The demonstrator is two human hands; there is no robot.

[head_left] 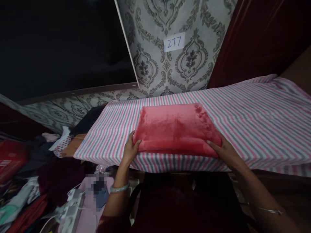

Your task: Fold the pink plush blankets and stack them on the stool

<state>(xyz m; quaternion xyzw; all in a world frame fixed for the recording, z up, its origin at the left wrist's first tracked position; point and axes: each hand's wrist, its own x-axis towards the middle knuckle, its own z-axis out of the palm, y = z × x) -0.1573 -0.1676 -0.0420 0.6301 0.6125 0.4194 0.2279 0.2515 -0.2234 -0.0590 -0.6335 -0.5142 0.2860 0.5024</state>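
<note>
A folded pink plush cloth point(175, 127) lies flat on a table covered with a pink, grey and white striped sheet point(255, 123), close to its near edge. My left hand point(130, 149) grips the cloth's near left corner, thumb on top. At the near right corner, my right hand point(224, 150) holds the cloth's edge with fingers laid along it. Both wrists wear thin bangles.
A patterned grey wall with a paper label reading 277 point(174, 42) stands behind the table. A heap of mixed clothes point(26, 191) lies low at the left. A pink device with white cables point(91, 200) sits below the table edge. A dark red curtain point(262, 35) hangs at the right.
</note>
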